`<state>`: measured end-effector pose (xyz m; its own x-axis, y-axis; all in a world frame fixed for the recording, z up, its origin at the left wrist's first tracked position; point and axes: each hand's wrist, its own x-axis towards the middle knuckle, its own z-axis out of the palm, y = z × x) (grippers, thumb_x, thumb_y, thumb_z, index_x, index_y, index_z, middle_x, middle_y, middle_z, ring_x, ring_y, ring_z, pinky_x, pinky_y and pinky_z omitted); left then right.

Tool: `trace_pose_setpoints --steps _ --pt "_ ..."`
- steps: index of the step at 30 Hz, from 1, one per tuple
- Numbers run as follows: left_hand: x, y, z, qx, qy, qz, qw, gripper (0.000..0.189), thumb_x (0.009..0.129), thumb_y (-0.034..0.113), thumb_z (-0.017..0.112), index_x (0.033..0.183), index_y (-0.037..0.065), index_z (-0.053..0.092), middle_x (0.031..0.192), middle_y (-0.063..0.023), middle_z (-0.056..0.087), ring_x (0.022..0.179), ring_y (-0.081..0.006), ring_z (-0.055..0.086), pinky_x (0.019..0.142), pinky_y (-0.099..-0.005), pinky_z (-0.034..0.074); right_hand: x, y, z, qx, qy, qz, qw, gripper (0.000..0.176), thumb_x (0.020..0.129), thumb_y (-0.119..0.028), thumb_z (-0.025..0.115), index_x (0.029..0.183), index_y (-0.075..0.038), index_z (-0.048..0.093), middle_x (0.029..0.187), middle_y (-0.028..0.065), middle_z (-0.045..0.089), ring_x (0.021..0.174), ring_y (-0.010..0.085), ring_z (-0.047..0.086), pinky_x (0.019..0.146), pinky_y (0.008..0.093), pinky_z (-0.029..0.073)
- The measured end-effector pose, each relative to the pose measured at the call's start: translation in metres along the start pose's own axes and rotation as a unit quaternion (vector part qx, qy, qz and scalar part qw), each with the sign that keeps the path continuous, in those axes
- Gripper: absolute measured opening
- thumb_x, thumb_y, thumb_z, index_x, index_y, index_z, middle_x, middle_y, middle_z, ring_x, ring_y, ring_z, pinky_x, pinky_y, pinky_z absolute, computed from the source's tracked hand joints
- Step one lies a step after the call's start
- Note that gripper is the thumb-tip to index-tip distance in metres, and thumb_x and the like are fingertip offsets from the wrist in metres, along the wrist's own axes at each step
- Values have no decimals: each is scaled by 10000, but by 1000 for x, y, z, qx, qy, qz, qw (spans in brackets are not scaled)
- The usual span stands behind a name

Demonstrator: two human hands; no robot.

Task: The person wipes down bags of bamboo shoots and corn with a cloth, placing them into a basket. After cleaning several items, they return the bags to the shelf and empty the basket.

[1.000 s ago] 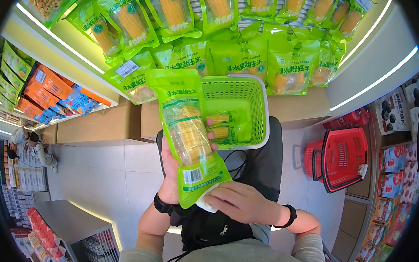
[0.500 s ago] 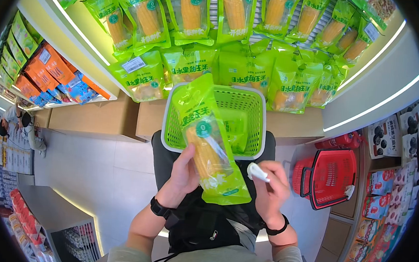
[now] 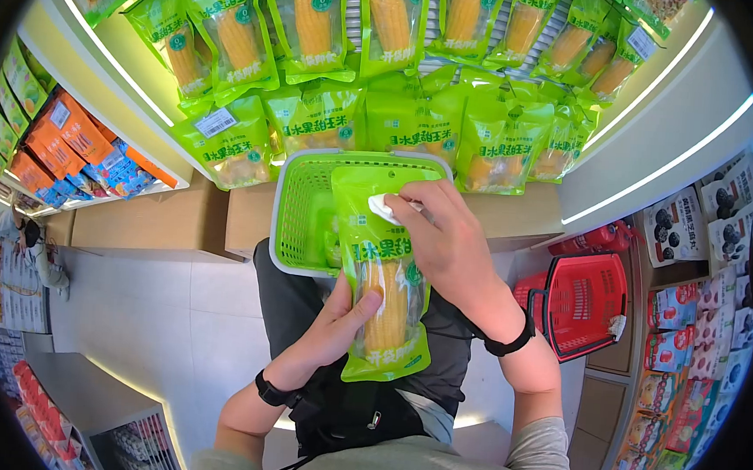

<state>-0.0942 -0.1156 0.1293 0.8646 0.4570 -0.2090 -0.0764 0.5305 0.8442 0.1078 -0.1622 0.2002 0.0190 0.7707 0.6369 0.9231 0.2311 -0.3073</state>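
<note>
My left hand (image 3: pixel 337 323) grips the left side of a green bag of corn (image 3: pixel 385 309), its thumb lying over the clear window where the yellow cob shows. The bag is held upright, front facing me. Pinched in my right hand (image 3: pixel 454 240) is a folded white wipe (image 3: pixel 384 207), pressed against the upper part of the bag. Behind the bag, a green and white plastic basket (image 3: pixel 296 217) stands in front of the shelf, partly covered by the bag and my right hand. Green packaging shows inside it.
More corn bags (image 3: pixel 314 128) fill the shelf ahead. Orange packets (image 3: pixel 77 130) lie on the left shelf. A red shopping basket (image 3: pixel 593 287) with a black handle sits on the floor to the right, beside stocked shelves. Another person (image 3: pixel 43 253) is at the far left.
My right hand has moved up and left, bringing the wipe onto the bag's top. The bag has turned from tilted to upright. The view has shifted slightly right.
</note>
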Motion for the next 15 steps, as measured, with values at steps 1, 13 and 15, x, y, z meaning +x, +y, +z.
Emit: trace_pose_setpoints --steps 1,13,15 --pt "-1 0 -1 39 -6 38 999 614 1101 246 484 1606 118 159 1527 -78 416 1378 -161 439 1146 -363 391 5 -1 1 23 -9 -5 1000 343 763 -31 671 1102 21 668 1017 110 595 919 288 606 719 378 537" --pt "3 15 -5 -103 118 -5 988 464 1104 247 369 1547 136 292 1412 -126 532 1289 -242 565 1061 -412 506 -18 -28 -6 47 -78 -47 995 410 738 -92 683 1130 29 670 1069 110 623 941 285 638 791 365 572" --pt "10 25 -12 -129 114 8 985 433 1103 264 363 1515 132 336 1387 -136 550 1252 -261 591 1049 -446 513 -31 -41 -3 80 -83 -91 989 400 730 -86 681 1110 35 644 1050 94 594 931 252 614 747 348 566"
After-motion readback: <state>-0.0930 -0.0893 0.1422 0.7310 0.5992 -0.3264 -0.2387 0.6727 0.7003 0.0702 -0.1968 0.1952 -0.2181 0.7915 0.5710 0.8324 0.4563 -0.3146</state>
